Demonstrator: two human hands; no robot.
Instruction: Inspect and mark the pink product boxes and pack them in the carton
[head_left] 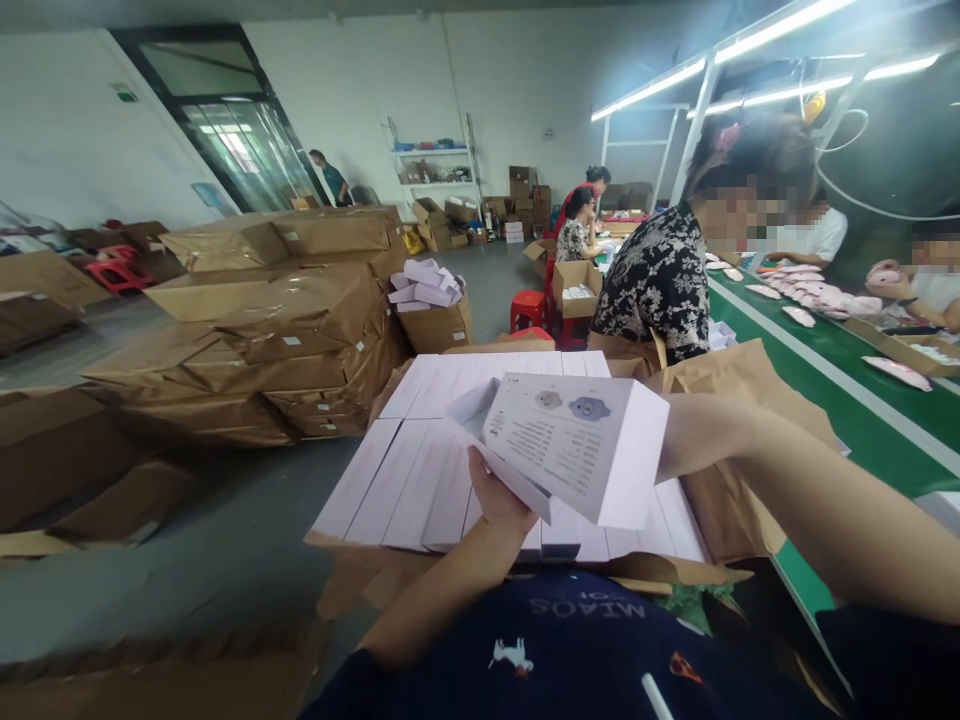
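Over the stack, a white cardboard box is held tilted in two parts. The nearer part, a lid [577, 440], is printed with text and two pictures of a rounded device. Partly covered by it is an open white box tray [469, 410]. My left hand [501, 498] grips the tray's near edge, thumb on top and fingers underneath. My right hand [671, 435] is behind the lid's right end and supports it; its fingers are hidden. Below both lie rows of closed white boxes [382, 480], packed tightly in brown wrapping paper [750, 500].
Brown wrapped bundles [300, 310] are piled to the left. A carton of white box parts [435, 325] and red stools [529, 308] stand beyond. At right, a person in a patterned shirt [652, 275] sits by a green conveyor [847, 370] carrying pink items [817, 290].
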